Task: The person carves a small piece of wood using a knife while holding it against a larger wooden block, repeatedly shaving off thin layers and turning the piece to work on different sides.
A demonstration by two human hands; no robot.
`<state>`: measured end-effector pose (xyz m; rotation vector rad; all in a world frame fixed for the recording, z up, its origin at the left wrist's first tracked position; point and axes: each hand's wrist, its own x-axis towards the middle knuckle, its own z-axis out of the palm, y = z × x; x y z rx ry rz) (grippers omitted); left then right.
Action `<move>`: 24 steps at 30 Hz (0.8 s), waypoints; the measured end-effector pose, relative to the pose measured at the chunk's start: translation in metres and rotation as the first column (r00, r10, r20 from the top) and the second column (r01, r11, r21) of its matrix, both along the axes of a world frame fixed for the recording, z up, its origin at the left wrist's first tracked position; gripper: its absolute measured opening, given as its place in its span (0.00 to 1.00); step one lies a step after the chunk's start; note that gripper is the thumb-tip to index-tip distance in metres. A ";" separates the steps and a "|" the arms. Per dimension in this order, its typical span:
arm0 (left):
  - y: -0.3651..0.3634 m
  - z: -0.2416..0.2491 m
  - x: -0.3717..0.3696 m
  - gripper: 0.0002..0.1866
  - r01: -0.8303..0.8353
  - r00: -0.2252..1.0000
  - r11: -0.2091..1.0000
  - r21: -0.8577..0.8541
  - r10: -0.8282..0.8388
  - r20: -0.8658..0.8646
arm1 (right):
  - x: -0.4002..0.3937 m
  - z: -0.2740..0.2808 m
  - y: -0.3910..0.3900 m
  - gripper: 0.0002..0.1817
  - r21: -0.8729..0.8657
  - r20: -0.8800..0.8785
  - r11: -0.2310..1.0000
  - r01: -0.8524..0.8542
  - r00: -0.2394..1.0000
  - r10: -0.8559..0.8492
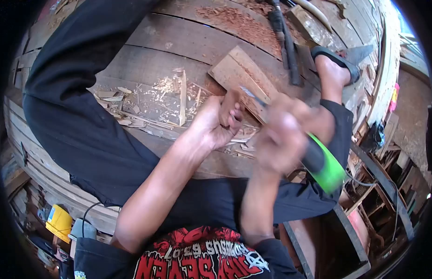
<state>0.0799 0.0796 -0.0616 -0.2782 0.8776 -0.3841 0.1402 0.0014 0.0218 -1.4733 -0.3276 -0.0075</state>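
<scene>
My left hand is closed, with its fingers curled in toward the palm near the middle of the view. A small brown piece seems to show at its fingertips, but I cannot tell what it is. Blurred by motion, my right hand is wrapped around a knife with a green and black handle. The thin blade sticks out toward the left hand and ends just beside it. Beyond both hands lies a short wooden board, partly hidden by the right hand.
Pale wood shavings and splinters cover the floorboards left of my hands. Reddish chips lie farther off. A long dark-handled tool rests near my sandalled foot. Behind my left arm are a yellow container and a grey one.
</scene>
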 end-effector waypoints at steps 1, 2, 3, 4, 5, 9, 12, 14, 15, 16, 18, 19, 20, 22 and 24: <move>0.005 0.002 -0.001 0.10 -0.032 0.999 0.999 -0.015 0.032 0.016 | 0.001 0.005 -0.002 0.08 0.025 -0.057 0.999 0.035 0.998 -0.034; 0.006 0.004 -0.003 0.10 -0.034 0.999 0.999 -0.021 0.034 0.013 | 0.004 0.002 -0.019 0.07 0.036 -0.111 0.999 -0.014 0.994 0.018; 0.003 0.003 -0.008 0.11 -0.023 0.999 1.000 -0.019 0.022 -0.029 | -0.002 -0.002 -0.019 0.09 0.025 -0.121 1.000 -0.016 0.993 0.019; 0.003 0.000 -0.003 0.11 -0.016 0.999 1.000 -0.004 0.016 -0.037 | -0.006 -0.006 -0.017 0.10 0.014 -0.131 1.000 -0.018 0.991 0.020; 0.004 -0.002 0.004 0.11 -0.013 0.999 1.000 0.015 0.014 -0.041 | -0.014 -0.014 -0.002 0.12 -0.005 -0.103 1.000 0.017 0.995 -0.017; 0.003 0.002 0.000 0.12 -0.058 0.998 0.998 -0.020 0.057 -0.018 | 0.004 0.023 -0.007 0.12 0.103 0.061 0.994 -0.025 0.998 0.019; 0.003 0.002 -0.006 0.11 -0.025 0.999 0.999 -0.022 0.024 -0.041 | 0.005 0.035 -0.013 0.11 0.129 0.123 0.992 0.013 0.992 -0.029; 0.001 -0.003 0.004 0.11 0.023 0.997 1.000 -0.010 -0.023 -0.070 | 0.007 0.015 -0.013 0.10 -0.020 0.187 0.995 0.101 0.978 -0.095; -0.001 0.000 0.006 0.10 0.015 0.999 1.000 -0.002 -0.015 -0.052 | 0.003 0.003 -0.015 0.10 -0.097 0.212 0.983 0.153 0.969 -0.130; 0.000 0.003 0.006 0.10 0.005 0.999 1.000 0.013 -0.004 -0.036 | 0.002 -0.009 -0.014 0.10 -0.166 0.237 0.965 0.204 0.958 -0.162; 0.005 0.004 0.000 0.10 -0.053 0.999 0.999 0.003 0.053 -0.010 | 0.001 -0.005 -0.014 0.11 -0.095 0.164 0.988 0.121 0.981 -0.104; 0.004 0.002 -0.005 0.10 -0.051 0.998 0.999 0.014 0.051 -0.032 | 0.004 0.008 -0.017 0.12 0.065 0.075 0.998 0.006 0.997 -0.011; 0.003 0.000 -0.004 0.10 -0.045 0.998 0.999 0.025 0.046 -0.034 | 0.006 0.021 -0.019 0.13 0.222 -0.007 0.972 -0.080 0.996 0.084; 0.002 -0.002 0.001 0.10 -0.056 0.998 0.998 0.023 0.056 0.009 | 0.001 -0.006 -0.023 0.11 -0.105 -0.003 0.992 0.075 0.997 -0.076; 0.002 0.000 0.004 0.10 0.015 1.000 0.998 0.059 -0.014 -0.018 | 0.005 -0.020 -0.016 0.08 -0.218 0.048 0.969 0.113 0.993 -0.105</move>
